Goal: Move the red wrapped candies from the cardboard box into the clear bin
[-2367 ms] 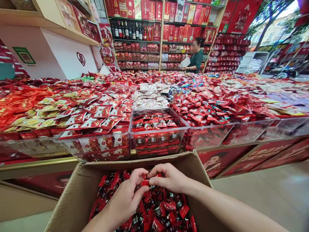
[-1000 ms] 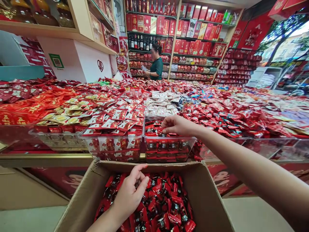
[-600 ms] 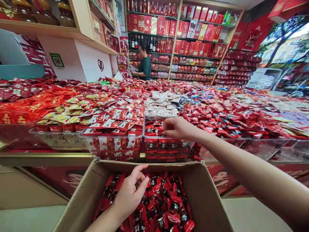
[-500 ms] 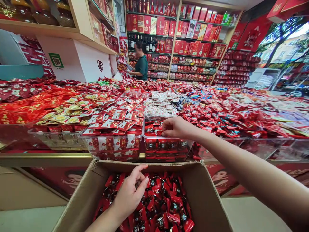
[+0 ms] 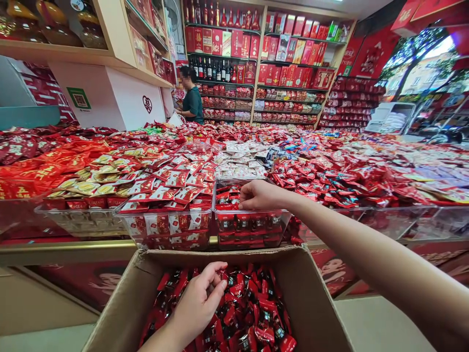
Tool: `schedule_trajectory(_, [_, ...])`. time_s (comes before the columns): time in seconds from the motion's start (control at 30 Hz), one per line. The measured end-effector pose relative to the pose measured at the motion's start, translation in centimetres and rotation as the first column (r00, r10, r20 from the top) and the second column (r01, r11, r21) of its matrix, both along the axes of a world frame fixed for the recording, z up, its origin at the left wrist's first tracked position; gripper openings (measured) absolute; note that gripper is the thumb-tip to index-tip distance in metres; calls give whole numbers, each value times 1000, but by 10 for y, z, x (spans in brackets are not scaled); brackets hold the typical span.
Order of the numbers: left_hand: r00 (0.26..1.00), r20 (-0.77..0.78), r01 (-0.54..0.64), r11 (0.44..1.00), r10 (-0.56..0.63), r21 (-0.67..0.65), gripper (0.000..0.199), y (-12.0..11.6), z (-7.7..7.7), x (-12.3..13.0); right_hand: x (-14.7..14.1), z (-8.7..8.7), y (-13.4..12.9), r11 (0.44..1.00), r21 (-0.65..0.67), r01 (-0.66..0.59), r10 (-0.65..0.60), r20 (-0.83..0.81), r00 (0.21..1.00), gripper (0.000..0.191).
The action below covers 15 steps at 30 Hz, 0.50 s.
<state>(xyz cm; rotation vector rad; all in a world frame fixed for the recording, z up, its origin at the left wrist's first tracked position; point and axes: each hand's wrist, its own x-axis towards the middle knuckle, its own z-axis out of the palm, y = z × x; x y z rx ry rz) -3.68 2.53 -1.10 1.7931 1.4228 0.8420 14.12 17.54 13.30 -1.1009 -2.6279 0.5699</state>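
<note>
My left hand (image 5: 201, 299) is over the wrapped candies in an open cardboard box (image 5: 120, 293), its thumb and index finger apart and the other fingers loosely curled. No candy shows in it. The candies (image 5: 264, 332) have red and black shiny wrappers. My right hand (image 5: 256, 194) reaches into a clear plastic bin (image 5: 252, 213) just beyond the box. Its fingers are curled down and closed, and what they hold, if anything, is hidden. Similar red and black candies (image 5: 244, 224) are stacked in neat rows against the bin's front wall.
Left of this bin stands another clear bin (image 5: 164, 227) with white and red packets. Heaps of red sweets (image 5: 311, 178) spread to the right. A gold-edged counter rim (image 5: 66, 248) runs behind the box. A person in a dark green shirt (image 5: 193, 105) stands by the back shelves.
The view has shifted slightly to the right and up. My right hand remains at the bin with its fingers curled. My left hand stays over the box, its thumb and index finger apart.
</note>
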Motion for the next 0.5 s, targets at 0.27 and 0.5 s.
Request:
schedule_trajectory(0.27, [996, -83, 34, 998, -38, -48, 24, -1, -5, 1, 5, -3, 3, 1000, 8, -27, 27, -10, 1000, 18])
schedule_trajectory(0.5, [973, -205, 81, 988, -106, -129, 23, 0, -8, 1, 10, 9, -13, 980, 197, 29, -14, -75, 997, 16])
